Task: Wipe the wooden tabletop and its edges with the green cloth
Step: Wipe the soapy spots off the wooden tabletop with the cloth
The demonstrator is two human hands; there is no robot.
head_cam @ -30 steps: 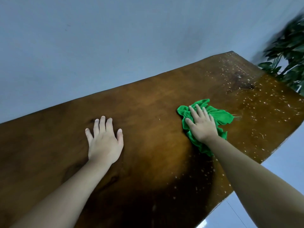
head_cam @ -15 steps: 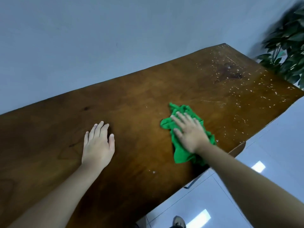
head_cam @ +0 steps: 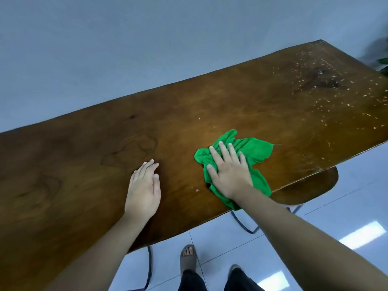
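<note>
Near the counter (head_cam: 84,164) front edge: right hand (head_cam: 230,175) spread flat, pressing the green cloth (head_cam: 254,150). Left hand (head_cam: 144,190) flat, empty. Cloth soft, light, bunches readily; best held under the palm.

Bare forearms, dark trousers (head_cam: 193,280) and an open-toed grey sandal (head_cam: 188,259) show.
</note>
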